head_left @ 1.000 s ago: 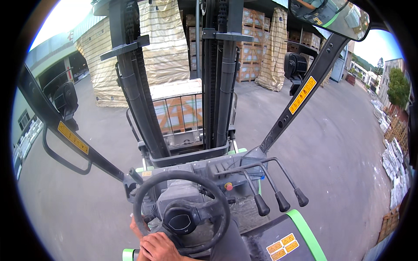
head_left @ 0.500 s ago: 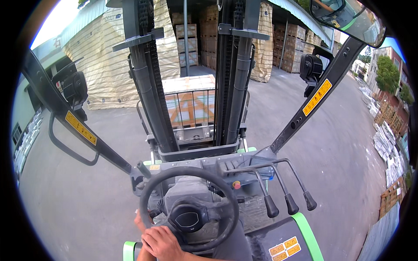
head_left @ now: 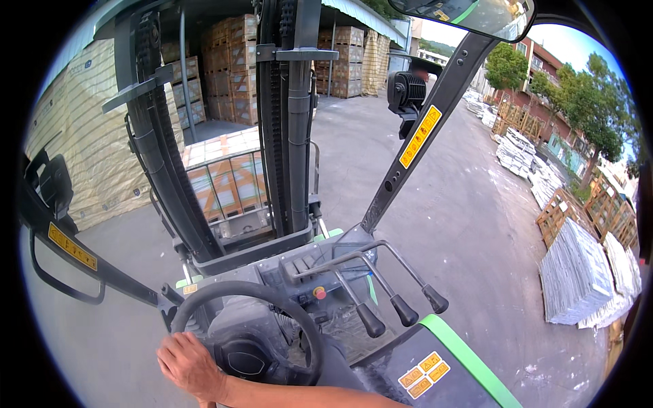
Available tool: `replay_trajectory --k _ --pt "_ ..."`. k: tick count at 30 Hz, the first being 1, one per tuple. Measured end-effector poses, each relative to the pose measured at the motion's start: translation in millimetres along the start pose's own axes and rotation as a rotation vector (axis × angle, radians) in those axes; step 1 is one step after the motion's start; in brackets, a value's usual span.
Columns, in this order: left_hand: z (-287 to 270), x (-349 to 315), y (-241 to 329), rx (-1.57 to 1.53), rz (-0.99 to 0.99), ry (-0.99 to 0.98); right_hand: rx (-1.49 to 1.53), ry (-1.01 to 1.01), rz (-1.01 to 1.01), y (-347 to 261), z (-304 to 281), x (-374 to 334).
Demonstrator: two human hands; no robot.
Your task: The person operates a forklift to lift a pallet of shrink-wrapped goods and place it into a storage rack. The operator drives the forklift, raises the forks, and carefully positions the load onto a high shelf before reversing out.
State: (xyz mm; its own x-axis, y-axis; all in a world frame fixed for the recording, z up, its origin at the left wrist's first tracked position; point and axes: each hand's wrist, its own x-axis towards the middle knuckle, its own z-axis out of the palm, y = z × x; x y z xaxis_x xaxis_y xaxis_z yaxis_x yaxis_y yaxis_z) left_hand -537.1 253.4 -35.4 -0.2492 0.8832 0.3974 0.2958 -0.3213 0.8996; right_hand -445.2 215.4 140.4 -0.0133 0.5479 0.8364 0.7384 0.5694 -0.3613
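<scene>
My right forearm crosses in front of me from the lower edge. My right hand lies closed over the left side of the black steering wheel, its fingers bent on the rim. Only a sliver of skin shows below that wrist, perhaps my left arm; the left hand's fingers are hidden. To the right of the wheel stand three bent levers with black knobs, untouched. A red button sits on the dash between wheel and levers. Ahead, behind the forklift mast, is a wood-framed crate.
Wrapped stacks stand at the left, beside a roofed bay with stacked crates. Along the right lie slab bundles and wooden pallets. Grey pavement runs between. A mirror hangs at the top right.
The view has swung right, so mast and crate appear further left, with more of the right side showing. My right hand has moved left along the wheel; the left hand has gone out of sight.
</scene>
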Motion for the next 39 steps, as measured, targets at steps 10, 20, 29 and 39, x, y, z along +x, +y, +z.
replay_trajectory --k 10,20,29,39 --pt "-15 63 -58 -0.015 -0.025 -0.058 -0.303 0.132 0.076 72 -49 63" --pt "-24 149 -65 0.068 0.058 -0.176 -0.256 -0.122 0.313 -15 -33 -21" --pt "4 112 -27 0.123 0.011 -0.168 0.012 -0.365 0.039 -1 51 -16" --pt "4 116 -17 -0.146 -0.373 -0.043 -0.237 -0.194 -0.102 92 18 139"
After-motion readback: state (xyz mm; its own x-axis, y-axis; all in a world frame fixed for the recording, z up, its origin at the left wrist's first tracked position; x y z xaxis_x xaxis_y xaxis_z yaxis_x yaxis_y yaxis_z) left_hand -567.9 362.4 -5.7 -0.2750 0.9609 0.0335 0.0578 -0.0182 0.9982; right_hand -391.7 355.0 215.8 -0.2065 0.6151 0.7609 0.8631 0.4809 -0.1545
